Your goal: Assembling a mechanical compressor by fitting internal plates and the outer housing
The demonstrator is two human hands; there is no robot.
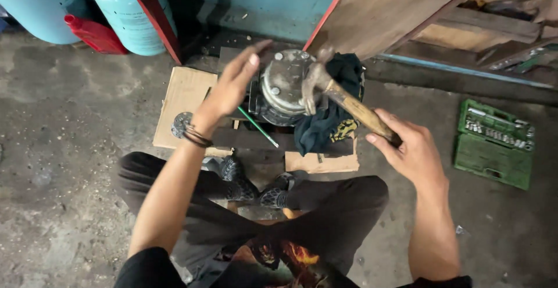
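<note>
A round grey metal compressor-like part [283, 87] stands on cardboard [185, 93] on the floor in front of me. My right hand [407, 148] grips the wooden handle of a claw hammer [325, 87], whose head rests against the part's right side. My left hand [232, 81] is raised, fingers spread, just left of the part and holding nothing; whether it touches the part is unclear. A dark cloth [328, 119] lies bunched to the right of the part. A green-handled tool [257, 127] leans below it.
Two pale blue gas cylinders [125, 12] and a red container [96, 35] stand at the back left. A green open socket set case [495, 142] lies on the concrete at the right. Wooden boards [401, 3] lean at the back right. My crossed legs [244, 195] are below.
</note>
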